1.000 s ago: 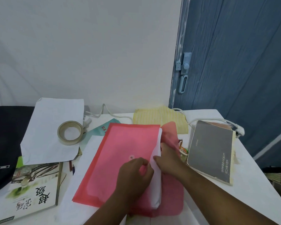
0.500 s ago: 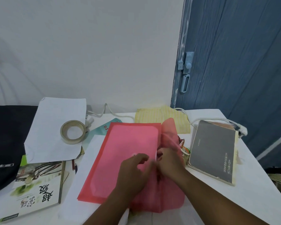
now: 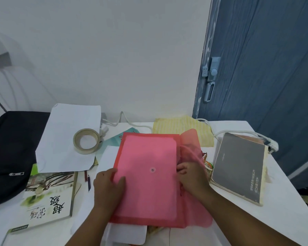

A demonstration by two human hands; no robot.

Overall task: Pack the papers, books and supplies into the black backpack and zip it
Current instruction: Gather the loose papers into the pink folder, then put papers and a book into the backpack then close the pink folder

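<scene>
White wall (image 3: 114,59), blue door (image 3: 265,68)

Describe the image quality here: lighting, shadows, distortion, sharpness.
Head view: soft, dim, even light with no glare; faint shadows lie on the wall at upper left; wide-angle bending curves the blue door edge; the left hand and right hand on the pink folder look slightly soft, book lettering readable.
</scene>
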